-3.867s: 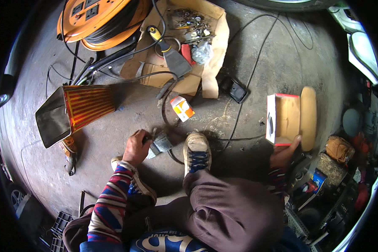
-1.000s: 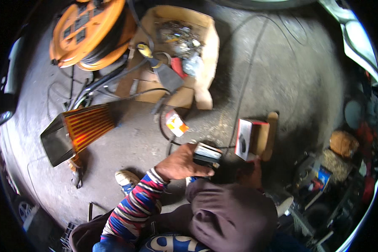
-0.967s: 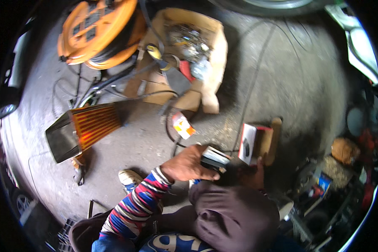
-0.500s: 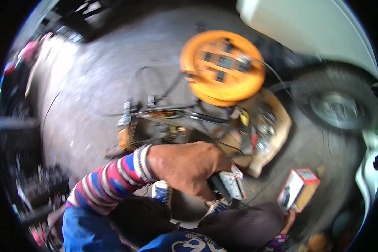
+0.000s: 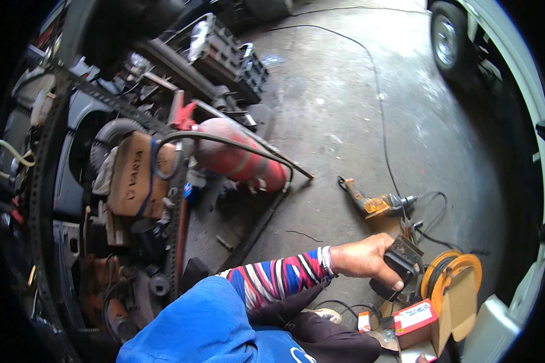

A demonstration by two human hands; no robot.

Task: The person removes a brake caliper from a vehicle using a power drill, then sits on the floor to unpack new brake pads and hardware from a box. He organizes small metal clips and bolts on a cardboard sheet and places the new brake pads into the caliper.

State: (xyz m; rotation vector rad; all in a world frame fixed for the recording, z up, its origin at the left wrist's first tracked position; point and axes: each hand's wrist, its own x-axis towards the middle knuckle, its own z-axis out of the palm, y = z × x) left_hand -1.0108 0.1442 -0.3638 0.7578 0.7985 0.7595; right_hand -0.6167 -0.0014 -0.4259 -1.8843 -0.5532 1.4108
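sleeve [image 5: 281, 275]: red, white, blue and black stripes; shirt [image 5: 200, 323]: bright blue (pale print low down); trousers [image 5: 339, 333]: dark purplish brown; block [image 5: 404, 255]: black; open box [image 5: 416, 316]: red and white, plain brown flap [image 5: 463, 305]; drill [image 5: 381, 206]: yellow-orange; reel [image 5: 475, 266]: orange; cylinder [image 5: 236, 154]: red; floor [image 5: 327, 91]: grey

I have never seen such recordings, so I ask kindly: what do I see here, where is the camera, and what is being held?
There is no machine: a person works with bare hands. The camera is worn on the head and looks down; its fisheye lens bends straight edges. The left hand holds a dark blocky part. Only a bit of the right hand shows at the lower edge, by an open red-and-white box; its grip cannot be seen. On the floor lies a yellow power drill; an orange cable reel is to its lower right, and a red cylinder to its left.
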